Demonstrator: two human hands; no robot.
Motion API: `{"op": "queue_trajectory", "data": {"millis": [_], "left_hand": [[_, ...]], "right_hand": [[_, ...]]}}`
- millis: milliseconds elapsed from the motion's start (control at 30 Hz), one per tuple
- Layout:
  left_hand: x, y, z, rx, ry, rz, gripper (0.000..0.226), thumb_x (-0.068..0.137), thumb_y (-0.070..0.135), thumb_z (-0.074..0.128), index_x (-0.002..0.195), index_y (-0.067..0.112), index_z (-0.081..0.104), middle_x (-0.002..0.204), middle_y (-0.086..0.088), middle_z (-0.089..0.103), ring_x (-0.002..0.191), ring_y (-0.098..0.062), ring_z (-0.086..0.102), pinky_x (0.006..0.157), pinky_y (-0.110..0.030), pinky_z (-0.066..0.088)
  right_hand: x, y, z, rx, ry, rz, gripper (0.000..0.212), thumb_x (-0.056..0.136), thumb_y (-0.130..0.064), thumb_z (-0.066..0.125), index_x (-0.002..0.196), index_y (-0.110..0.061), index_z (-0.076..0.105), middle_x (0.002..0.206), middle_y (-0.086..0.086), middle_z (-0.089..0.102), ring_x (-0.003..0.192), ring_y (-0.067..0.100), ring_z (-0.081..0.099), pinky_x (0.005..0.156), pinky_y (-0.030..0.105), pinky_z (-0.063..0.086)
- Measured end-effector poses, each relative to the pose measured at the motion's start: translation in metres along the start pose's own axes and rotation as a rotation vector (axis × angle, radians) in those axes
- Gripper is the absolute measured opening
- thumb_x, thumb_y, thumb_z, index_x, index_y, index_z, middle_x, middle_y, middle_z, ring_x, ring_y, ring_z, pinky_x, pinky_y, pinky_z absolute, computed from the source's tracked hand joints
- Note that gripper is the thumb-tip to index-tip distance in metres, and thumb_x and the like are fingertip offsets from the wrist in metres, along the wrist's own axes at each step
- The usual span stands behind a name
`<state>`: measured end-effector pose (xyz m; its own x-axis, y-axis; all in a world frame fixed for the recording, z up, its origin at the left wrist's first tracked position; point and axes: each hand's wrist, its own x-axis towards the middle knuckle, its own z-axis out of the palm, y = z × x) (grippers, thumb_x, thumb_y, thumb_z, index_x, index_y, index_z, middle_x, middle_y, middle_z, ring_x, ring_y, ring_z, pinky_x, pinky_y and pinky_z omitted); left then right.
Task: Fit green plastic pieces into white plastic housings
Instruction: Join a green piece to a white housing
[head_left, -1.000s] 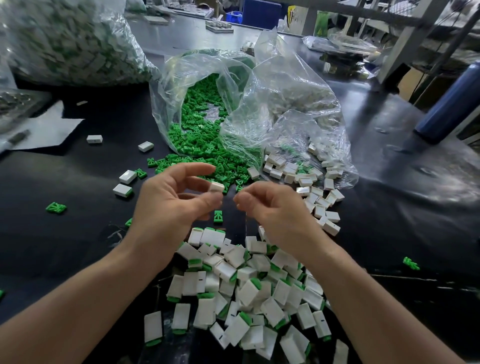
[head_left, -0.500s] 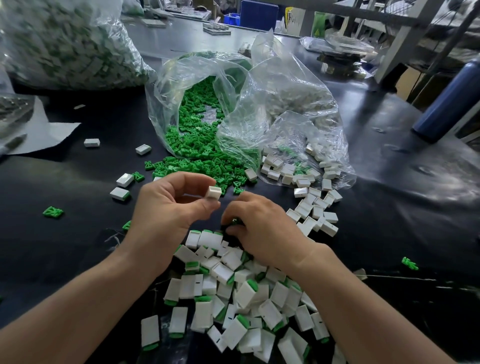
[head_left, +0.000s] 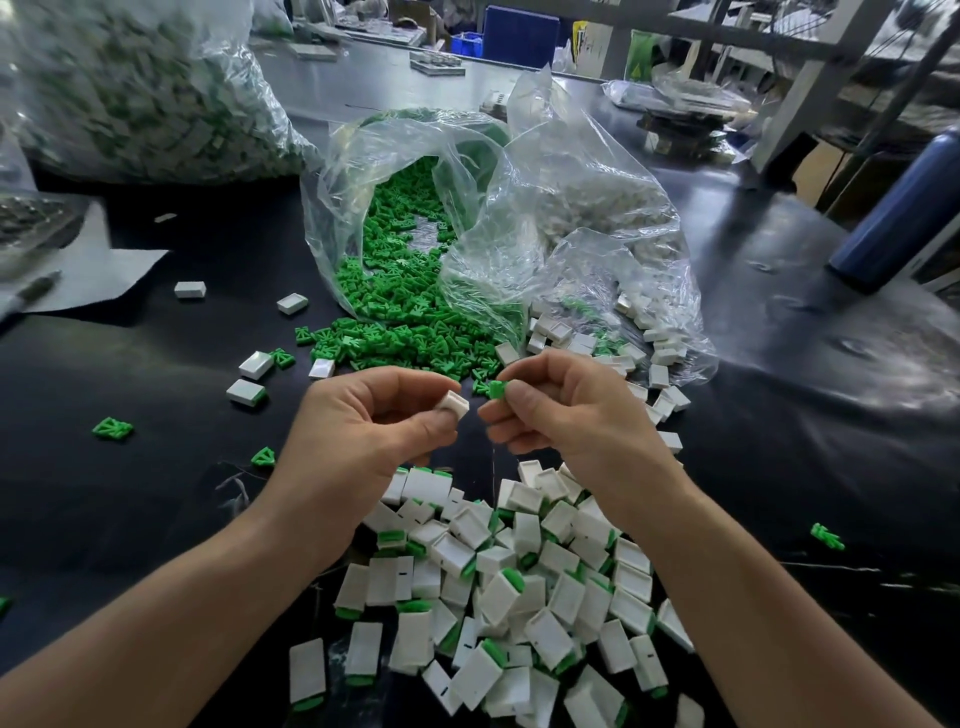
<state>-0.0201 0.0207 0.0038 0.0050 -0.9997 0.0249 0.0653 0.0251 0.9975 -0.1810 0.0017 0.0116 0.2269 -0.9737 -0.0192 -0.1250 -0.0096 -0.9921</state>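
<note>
Two hands are up: the left hand pinches one white housing, the right hand pinches one green piece. Three clear bags sit on the surface: the green-piece bag, the housing bag and the big full bag. Five stray housings lie out left. The near pile holds dozens, too many to count. One blue bottle, one pen.

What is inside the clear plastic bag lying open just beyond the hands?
Loose green plastic pieces heap inside the bag and spill from its mouth onto the black table. Its crumpled far end hides how far back they reach.
</note>
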Motion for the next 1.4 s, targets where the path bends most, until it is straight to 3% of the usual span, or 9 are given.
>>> {"op": "queue_trajectory", "data": {"millis": [200,467,700,767,900,1000,1100,1400], "left_hand": [[-0.0005,-0.0002,0.0015,0.023,-0.043,-0.029,0.01,0.067,0.01,0.072,0.066,0.02,0.073,0.064,-0.002,0.071,0.06,-0.008,0.064,0.049,-0.013,0.046],[-0.0017,0.002,0.0025,0.009,-0.069,-0.008,0.01,0.055,0.017,0.071,0.065,0.02,0.073,0.064,-0.002,0.071,0.055,-0.006,0.063,0.047,-0.012,0.045],[-0.0015,0.0013,0.0022,0.047,-0.072,0.005,0.02,0.055,0.017,0.071,0.075,0.016,0.071,0.064,0.0,0.071,0.054,-0.006,0.063,0.046,-0.012,0.044],[-0.0012,0.0017,0.0028,0.013,-0.066,0.003,0.02,0.055,0.014,0.071,0.075,0.015,0.07,0.062,0.001,0.07,0.053,-0.004,0.062,0.046,-0.011,0.044],[-0.0016,0.0013,0.0022,-0.013,-0.059,0.002,0.02,0.052,0.015,0.072,0.071,0.019,0.071,0.064,0.0,0.07,0.055,-0.005,0.063,0.048,-0.012,0.047],[-0.0019,0.0011,0.0015,-0.004,-0.058,0.0,0.018,0.052,0.016,0.072,0.069,0.02,0.071,0.063,0.0,0.069,0.053,-0.005,0.062,0.048,-0.012,0.046],[-0.0018,0.0017,0.0013,0.018,-0.066,0.001,0.022,0.052,0.016,0.072,0.074,0.019,0.07,0.062,0.001,0.069,0.052,-0.005,0.062,0.046,-0.013,0.046],[-0.0003,0.0042,0.0,-0.027,-0.069,-0.004,0.025,0.053,0.015,0.07,0.078,0.017,0.07,0.064,-0.002,0.069,0.057,-0.011,0.065,0.051,-0.017,0.051]], "right_hand": [[-0.0026,-0.0012,0.0005,-0.119,0.048,-0.139,0.018,0.085,-0.006,0.062,0.076,-0.022,0.065,0.068,-0.003,0.061,0.064,0.007,0.056,0.061,0.017,0.048],[-0.0034,0.0023,0.0039,-0.239,0.019,-0.181,0.023,0.083,-0.009,0.065,0.073,-0.029,0.066,0.063,-0.012,0.062,0.064,0.004,0.057,0.066,0.024,0.049],[-0.004,0.0052,0.0053,-0.311,0.026,-0.198,0.021,0.082,-0.013,0.067,0.072,-0.031,0.066,0.067,-0.003,0.065,0.066,0.015,0.059,0.071,0.041,0.054],[-0.0036,0.0053,0.0028,-0.315,0.02,-0.194,0.018,0.084,-0.016,0.065,0.074,-0.031,0.067,0.069,0.002,0.067,0.067,0.019,0.061,0.069,0.041,0.054],[-0.0033,0.0066,0.003,-0.314,-0.027,-0.107,0.017,0.088,-0.018,0.06,0.075,-0.027,0.065,0.066,-0.004,0.065,0.065,0.01,0.061,0.069,0.035,0.055],[-0.0046,0.0065,0.0043,-0.431,-0.048,-0.097,0.019,0.089,-0.024,0.057,0.071,-0.025,0.061,0.066,-0.004,0.063,0.068,0.019,0.061,0.07,0.045,0.053],[-0.0065,0.0035,0.0036,-0.522,-0.063,-0.127,0.02,0.09,-0.026,0.055,0.072,-0.021,0.06,0.068,-0.001,0.063,0.071,0.023,0.061,0.07,0.046,0.051],[-0.0071,0.004,0.0092,-0.401,-0.025,-0.113,0.029,0.092,-0.031,0.051,0.064,-0.026,0.056,0.062,-0.008,0.059,0.065,0.014,0.059,0.065,0.041,0.052]]}}
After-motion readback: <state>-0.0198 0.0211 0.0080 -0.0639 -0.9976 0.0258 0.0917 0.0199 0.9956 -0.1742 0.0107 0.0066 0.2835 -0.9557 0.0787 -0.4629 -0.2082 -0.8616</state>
